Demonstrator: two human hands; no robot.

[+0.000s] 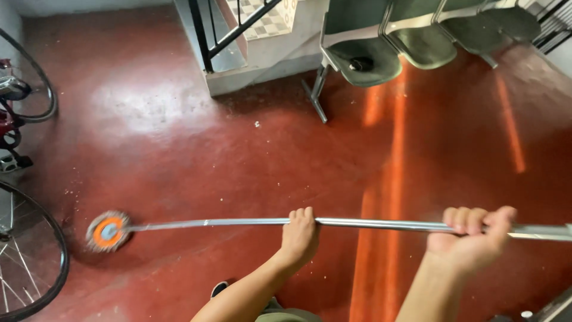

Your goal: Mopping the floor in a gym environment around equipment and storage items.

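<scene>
Both hands, left [300, 235] and right [471, 238], wrap the mop pole [238, 222], each grip pinching it, its head [108, 231] on the red floor [196, 155] beside a bicycle wheel [30, 256], where strands could snag the spokes.

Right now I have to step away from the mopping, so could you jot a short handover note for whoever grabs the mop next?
Left hand: closed over the middle of the metal mop handle.
Right hand: closed round the handle near its upper end.
Mop head: round, orange centre, flat on the red floor at the left, close to a bicycle wheel.
Done: a glossy patch shows near the stair base; whether it is wet I cannot tell.
Left: specks of grit lie around the mop head and near the green chairs.
</scene>
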